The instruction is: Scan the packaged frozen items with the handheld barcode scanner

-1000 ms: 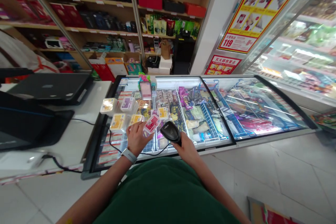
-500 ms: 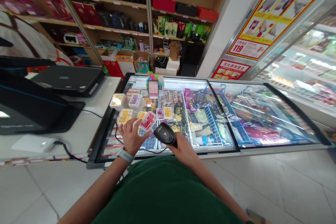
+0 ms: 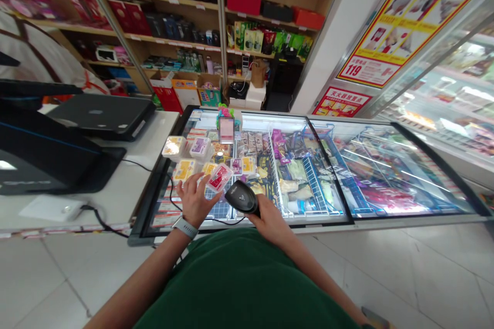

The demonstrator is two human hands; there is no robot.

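Observation:
My left hand (image 3: 194, 199), with a watch at the wrist, has its fingers on a clear box with a red label (image 3: 219, 178), tilted above the freezer's glass top. My right hand (image 3: 269, 217) is wrapped round the handle of a black scanner (image 3: 242, 198), whose head points left, close beside that box. Around my left hand lie more small boxes: a yellow-labelled one (image 3: 184, 170), a purple-labelled one (image 3: 199, 148), and one with orange contents (image 3: 174, 147). A purple and yellow pair (image 3: 244, 166) lies just beyond the scanner.
Bagged goods in wire baskets show through the freezer glass (image 3: 295, 187). At the left, a counter (image 3: 146, 185) bears a black terminal (image 3: 46, 149) and a white device (image 3: 52, 209). A cable runs along the freezer's near side. Behind stand shelves; a person's pale sleeve (image 3: 57, 56) shows at upper left.
The camera view has shifted slightly. Both hands, the red-labelled box and the scanner keep nearly the same places relative to one another.

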